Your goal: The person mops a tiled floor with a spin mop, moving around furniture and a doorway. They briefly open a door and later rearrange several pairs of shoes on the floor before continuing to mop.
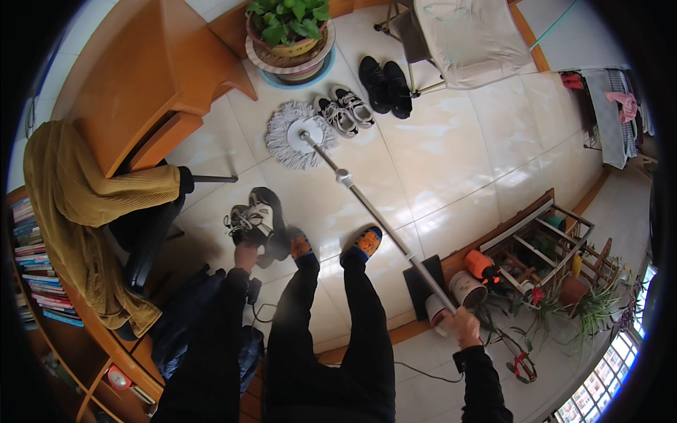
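My left hand [247, 256] grips a pair of grey, black and white lace-up sneakers [253, 219] by the heel end. They hang above the floor to the left of my feet, with a dark sole partly turned to view. My right hand [463, 329] is closed around the upper part of a metal mop pole [382, 224]. The pole slants away to a round mop head [296, 111] of grey-white strands, spread flat on the tiles. Beside the mop head stands another pair of grey and black sneakers [345, 111], and past it a pair of black shoes [385, 87].
A potted plant [288, 31] stands beyond the mop. At left are a wooden desk [143, 79], a chair draped with a brown corduroy garment [69, 195] and a bookshelf [79, 365]. A folding chair [470, 42] is at the back; plant stands [534, 238] and pots line the right.
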`<state>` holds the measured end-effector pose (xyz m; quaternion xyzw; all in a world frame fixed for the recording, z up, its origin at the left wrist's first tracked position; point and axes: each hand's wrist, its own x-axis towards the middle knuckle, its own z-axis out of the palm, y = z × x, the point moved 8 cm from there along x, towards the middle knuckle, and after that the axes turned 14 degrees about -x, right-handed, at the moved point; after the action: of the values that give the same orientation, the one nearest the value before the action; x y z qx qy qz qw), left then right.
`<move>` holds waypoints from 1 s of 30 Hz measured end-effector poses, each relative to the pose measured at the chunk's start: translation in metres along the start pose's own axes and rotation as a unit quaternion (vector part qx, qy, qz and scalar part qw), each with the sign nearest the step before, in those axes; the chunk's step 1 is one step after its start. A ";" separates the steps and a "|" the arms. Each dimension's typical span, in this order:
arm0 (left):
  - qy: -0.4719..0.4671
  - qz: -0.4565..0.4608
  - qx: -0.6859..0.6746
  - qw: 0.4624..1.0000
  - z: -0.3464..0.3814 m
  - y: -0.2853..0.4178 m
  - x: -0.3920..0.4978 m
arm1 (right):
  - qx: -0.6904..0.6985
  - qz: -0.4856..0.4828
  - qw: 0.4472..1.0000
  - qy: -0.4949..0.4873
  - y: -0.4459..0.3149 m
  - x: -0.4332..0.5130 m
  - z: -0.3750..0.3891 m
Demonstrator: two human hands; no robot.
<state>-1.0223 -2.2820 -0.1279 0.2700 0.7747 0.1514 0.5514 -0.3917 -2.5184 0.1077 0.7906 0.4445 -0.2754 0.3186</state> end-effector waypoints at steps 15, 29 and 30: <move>0.102 0.237 0.341 0.904 0.086 0.104 0.199 | -0.237 -0.018 0.949 -0.208 0.166 -0.229 0.150; 0.203 0.334 0.282 0.876 0.250 0.147 0.337 | -0.108 0.190 0.946 -0.241 0.168 -0.216 0.149; 0.200 0.336 0.272 0.880 0.253 0.136 0.313 | -0.102 0.171 0.956 -0.217 0.166 -0.213 0.137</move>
<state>-0.8283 -2.0053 -0.3848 0.6172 0.7419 0.1616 0.2063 -0.3630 -2.8001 0.2159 0.7397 0.2482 -0.3348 0.5283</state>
